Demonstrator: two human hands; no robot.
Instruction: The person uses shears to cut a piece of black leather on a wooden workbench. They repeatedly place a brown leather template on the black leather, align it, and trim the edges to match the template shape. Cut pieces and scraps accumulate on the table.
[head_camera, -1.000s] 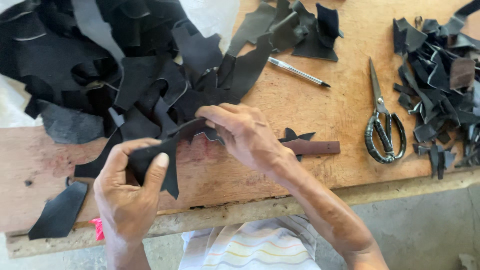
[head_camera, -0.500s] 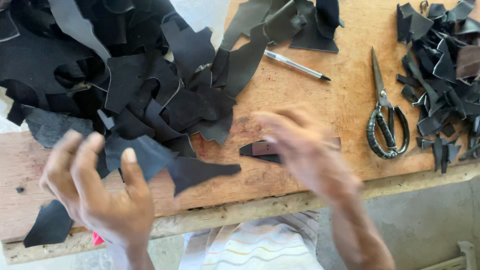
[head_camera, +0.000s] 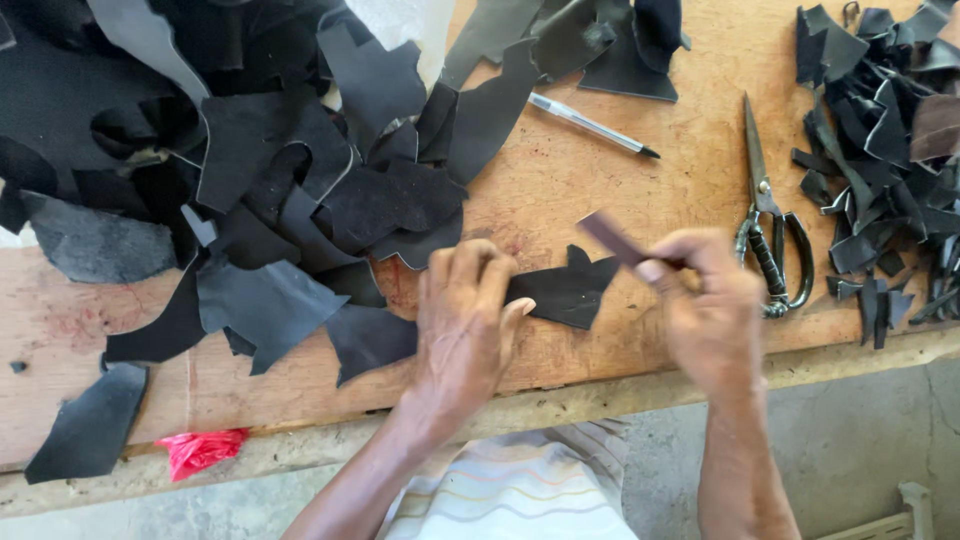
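Pressing flat, fingers together, the left hand (head_camera: 465, 320) pins a black leather piece (head_camera: 565, 290) to the wooden bench (head_camera: 560, 180), steadying it. At 3 o'clock, the right hand (head_camera: 705, 310) pinches a narrow dark strip-like tool (head_camera: 612, 240) angled toward it. Scissors (head_camera: 768, 225) lie farther right; leather scrap heap (head_camera: 250, 150) at 10 o'clock.

No labels, signs or screens in view. Only package-like thing: red crumpled plastic bag or wrapper (head_camera: 201, 450), small, bunched up, at the front edge of the wooden workbench (head_camera: 620, 180), toward its left end, partly hanging over the edge. It sits just right of a black leather scrap (head_camera: 88, 422) near the front-left corner. Can't tell whether it holds anything.
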